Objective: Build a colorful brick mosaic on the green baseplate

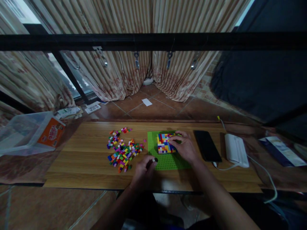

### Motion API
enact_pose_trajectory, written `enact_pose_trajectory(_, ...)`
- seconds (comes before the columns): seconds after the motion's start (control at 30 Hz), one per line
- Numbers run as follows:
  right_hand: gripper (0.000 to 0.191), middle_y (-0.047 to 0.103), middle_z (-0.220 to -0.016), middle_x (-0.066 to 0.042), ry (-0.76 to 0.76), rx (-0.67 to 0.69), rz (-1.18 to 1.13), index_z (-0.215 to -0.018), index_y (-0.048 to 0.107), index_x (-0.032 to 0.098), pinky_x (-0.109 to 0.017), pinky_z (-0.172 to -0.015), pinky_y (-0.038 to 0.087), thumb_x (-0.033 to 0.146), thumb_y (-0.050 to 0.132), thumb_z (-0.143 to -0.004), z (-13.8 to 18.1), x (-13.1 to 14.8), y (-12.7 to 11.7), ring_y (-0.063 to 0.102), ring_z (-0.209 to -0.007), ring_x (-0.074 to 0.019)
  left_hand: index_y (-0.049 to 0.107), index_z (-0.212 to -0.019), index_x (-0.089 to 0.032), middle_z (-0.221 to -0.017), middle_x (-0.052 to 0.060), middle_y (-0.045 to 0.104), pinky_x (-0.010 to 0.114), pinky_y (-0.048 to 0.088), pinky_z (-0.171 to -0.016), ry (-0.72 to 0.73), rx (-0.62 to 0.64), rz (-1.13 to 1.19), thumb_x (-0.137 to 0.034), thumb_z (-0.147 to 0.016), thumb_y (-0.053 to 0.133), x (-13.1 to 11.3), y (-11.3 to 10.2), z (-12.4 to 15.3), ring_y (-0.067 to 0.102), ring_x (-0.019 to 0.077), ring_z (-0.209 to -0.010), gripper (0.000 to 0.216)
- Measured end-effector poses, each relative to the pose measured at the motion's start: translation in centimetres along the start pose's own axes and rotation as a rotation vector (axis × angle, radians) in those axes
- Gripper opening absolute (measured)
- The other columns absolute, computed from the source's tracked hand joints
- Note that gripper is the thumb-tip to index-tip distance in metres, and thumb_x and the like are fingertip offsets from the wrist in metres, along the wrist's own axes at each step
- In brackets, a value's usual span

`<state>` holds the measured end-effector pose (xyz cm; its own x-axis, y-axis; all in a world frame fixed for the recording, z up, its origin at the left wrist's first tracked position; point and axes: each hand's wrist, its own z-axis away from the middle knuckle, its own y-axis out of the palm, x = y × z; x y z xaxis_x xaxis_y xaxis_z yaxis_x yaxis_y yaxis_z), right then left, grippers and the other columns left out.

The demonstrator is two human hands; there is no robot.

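Note:
A low block of colourful toy bricks (165, 147) stands on a green studded baseplate (168, 162). My right hand (184, 145) reaches over its right side, fingertips bent and closed on the top of the block. Whatever sits under those fingertips is too small to make out. Just off the baseplate's near left corner, my left hand (145, 169) is closed, with small black and white bricks (155, 159) showing at its fingertips. Loose bricks (124, 155) of many colours lie in a spread heap to the left of the baseplate.
On the wooden table (79, 159), a black phone (207, 146) and a white power bank (236, 150) joined by a cable lie to the right. A clear plastic bin (26, 131) with an orange label is at far left. A dark metal bar (153, 42) crosses beyond the table.

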<state>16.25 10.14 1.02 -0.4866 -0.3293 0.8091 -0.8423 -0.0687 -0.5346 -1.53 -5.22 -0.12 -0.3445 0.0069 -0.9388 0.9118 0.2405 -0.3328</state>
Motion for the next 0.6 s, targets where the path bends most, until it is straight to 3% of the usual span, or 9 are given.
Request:
enact_pose_trajectory(0.2,0.019,0.065,-0.108,-0.006,0.181,-0.022,-0.268,-0.069,0.075,0.025,-0.043,-0.101,0.039,0.041,0.079,-0.059,-0.5,-0.5,0.8,0.055,-0.113,-0.0272,0.063,-0.087,-0.019,-0.08,0.002,0.064,0.024,0.045,-0.067,0.024,0.001,-0.011,-0.025,-0.087,0.055,0.2,0.1,0.0,0.058,0.0143,-0.072,0.01)
enact_pose_trajectory(0.4,0.028,0.069,-0.095,-0.004,0.28,-0.007,-0.309,-0.072,0.07,0.021,-0.038,-0.083,0.047,0.043,0.079,-0.056,-0.6,-0.2,1.2,0.062,-0.09,-0.0234,0.063,-0.089,-0.019,-0.081,0.002,0.065,0.025,0.046,-0.069,0.023,0.009,-0.036,-0.024,-0.087,0.055,0.2,0.1,0.1,0.06,0.0148,-0.073,0.01)
enact_pose_trajectory(0.6,0.031,0.069,-0.081,-0.002,0.324,0.002,-0.331,-0.072,0.068,0.02,-0.032,-0.069,0.048,0.044,0.079,-0.056,-0.5,0.0,1.6,0.061,-0.072,-0.0186,0.063,-0.09,-0.019,-0.084,0.003,0.066,0.026,0.047,-0.071,0.028,0.013,-0.028,-0.023,-0.087,0.054,0.2,0.2,0.1,0.061,0.0155,-0.076,0.011)
